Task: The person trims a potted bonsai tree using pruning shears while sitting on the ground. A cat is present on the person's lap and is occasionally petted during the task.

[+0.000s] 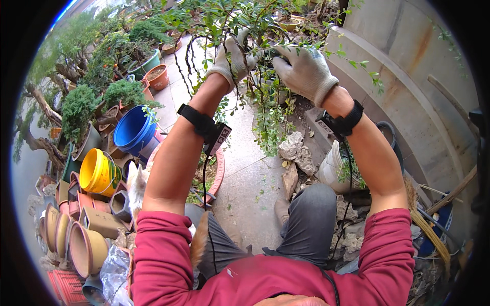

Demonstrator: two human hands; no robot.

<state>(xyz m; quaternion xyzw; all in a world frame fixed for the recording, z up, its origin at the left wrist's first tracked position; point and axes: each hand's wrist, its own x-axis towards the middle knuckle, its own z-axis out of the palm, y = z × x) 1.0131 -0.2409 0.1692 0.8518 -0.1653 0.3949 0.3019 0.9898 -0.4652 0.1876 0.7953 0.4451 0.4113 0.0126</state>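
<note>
A leafy shrub with small green leaves (273,118) fills the top middle, its thin twigs hanging down and dark wire-like strands (189,57) trailing at the left. Deep among its stems is my left hand (231,61) in a pale work glove, its fingers closed around a branch and partly covered by leaves. My right hand (304,72), gloved likewise, is close by on the right with thumb and fingers bent towards the same stems. Foliage and the glove hide its fingertips, so what it grips cannot be made out.
Left of me stand a blue bucket (136,128), a yellow bucket (97,170), stacked pots (86,248) and potted shrubs. A white-and-orange cat (138,185) is beside my left arm. Broken rocks (296,151) and a white bucket (337,168) lie right, before a curved wall (405,91).
</note>
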